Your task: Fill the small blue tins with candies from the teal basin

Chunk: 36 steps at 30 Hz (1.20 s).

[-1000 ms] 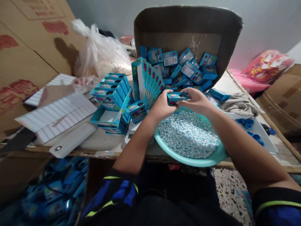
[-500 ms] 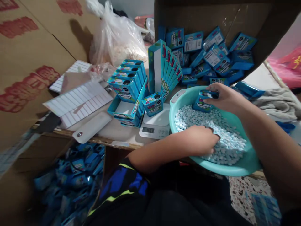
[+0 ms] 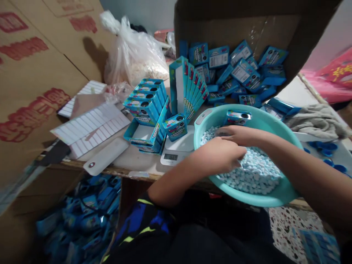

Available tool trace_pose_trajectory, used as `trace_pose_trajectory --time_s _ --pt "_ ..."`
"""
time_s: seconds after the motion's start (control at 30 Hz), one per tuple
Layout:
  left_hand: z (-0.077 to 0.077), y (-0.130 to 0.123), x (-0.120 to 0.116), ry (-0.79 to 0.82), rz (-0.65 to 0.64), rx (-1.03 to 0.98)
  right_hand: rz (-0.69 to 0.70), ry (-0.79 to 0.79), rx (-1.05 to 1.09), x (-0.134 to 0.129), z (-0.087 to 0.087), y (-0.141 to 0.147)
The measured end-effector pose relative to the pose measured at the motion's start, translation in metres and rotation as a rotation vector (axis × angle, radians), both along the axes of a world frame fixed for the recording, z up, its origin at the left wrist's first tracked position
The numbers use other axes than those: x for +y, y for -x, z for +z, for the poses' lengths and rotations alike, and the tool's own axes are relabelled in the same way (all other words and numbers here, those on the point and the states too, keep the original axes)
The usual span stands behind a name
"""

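Table edge (image 3: pixel 123 171) keeps my teal basin (image 3: pixel 249 198) within reach; my left hand (image 3: pixel 220 157) curls into pale candies (image 3: pixel 255 172), grip unclear; my right hand (image 3: pixel 239 135) lies open near a blue tin (image 3: pixel 237 118).

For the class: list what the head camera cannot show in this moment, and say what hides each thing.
Digital scale: display digits too small and blurred to read.
Pale blue tablets in the teal basin: those beneath the left hand and right hand are hidden by them.
Cardboard box: top flap cut off by the view's top edge.

Pale grey wall (image 3: pixel 143 11) behind; red-printed cardboard sheets (image 3: pixel 35 73) leaning left; wood-edged table (image 3: pixel 110 170); speckled terrazzo floor (image 3: pixel 291 231) below.
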<state>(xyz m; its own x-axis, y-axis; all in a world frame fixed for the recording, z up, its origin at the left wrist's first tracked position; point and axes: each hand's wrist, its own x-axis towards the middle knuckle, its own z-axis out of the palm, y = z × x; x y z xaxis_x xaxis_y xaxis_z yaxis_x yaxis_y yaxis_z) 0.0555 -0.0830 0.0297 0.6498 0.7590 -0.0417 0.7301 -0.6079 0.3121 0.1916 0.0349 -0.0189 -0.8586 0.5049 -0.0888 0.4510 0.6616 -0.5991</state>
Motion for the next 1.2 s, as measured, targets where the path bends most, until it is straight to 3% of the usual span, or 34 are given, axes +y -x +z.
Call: trace_pose_trajectory --time_s 0.1,0.23,0.3,0.37,0.47,0.57,0.63,0.73,0.83,0.97,1.1,1.2 --pt "0.023 0.035 -0.002 -0.137 0.214 -0.188 0.052 0.103 -0.043 0.003 -0.01 0.004" --pt "0.033 0.081 -0.001 -0.366 0.625 -0.162 -0.129 0.122 0.064 0.002 -0.013 0.008" --pt "0.028 0.097 0.003 -0.326 0.822 -0.031 -0.191 0.183 0.133 0.002 -0.013 0.008" --pt "0.022 0.106 0.009 -0.187 0.972 0.105 -0.229 0.246 0.186 0.003 -0.015 0.007" --pt "0.019 0.11 0.015 -0.023 1.049 0.231 -0.262 0.33 0.254 0.005 -0.015 0.009" --pt "0.025 0.105 0.017 -0.084 1.049 0.166 -0.328 0.442 0.348 0.003 -0.008 0.016" --pt "0.029 0.096 0.017 -0.281 1.008 0.046 -0.395 0.631 0.467 0.0 0.002 0.022" --pt "0.025 0.072 0.021 -0.611 0.715 -0.022 -0.408 1.08 0.678 -0.006 0.019 0.028" --pt "0.009 0.046 0.033 -0.697 0.421 0.035 -0.375 1.375 0.809 -0.012 0.03 0.028" --pt "-0.007 0.034 0.047 -0.666 0.297 -0.039 -0.557 1.343 0.962 -0.015 0.032 0.028" --pt "-0.004 0.049 0.049 -0.547 0.216 -0.277 -0.606 1.336 0.959 -0.012 0.03 0.028" --pt "0.001 0.06 0.049 -0.491 0.189 -0.292 -0.642 1.362 0.954 -0.011 0.032 0.027"
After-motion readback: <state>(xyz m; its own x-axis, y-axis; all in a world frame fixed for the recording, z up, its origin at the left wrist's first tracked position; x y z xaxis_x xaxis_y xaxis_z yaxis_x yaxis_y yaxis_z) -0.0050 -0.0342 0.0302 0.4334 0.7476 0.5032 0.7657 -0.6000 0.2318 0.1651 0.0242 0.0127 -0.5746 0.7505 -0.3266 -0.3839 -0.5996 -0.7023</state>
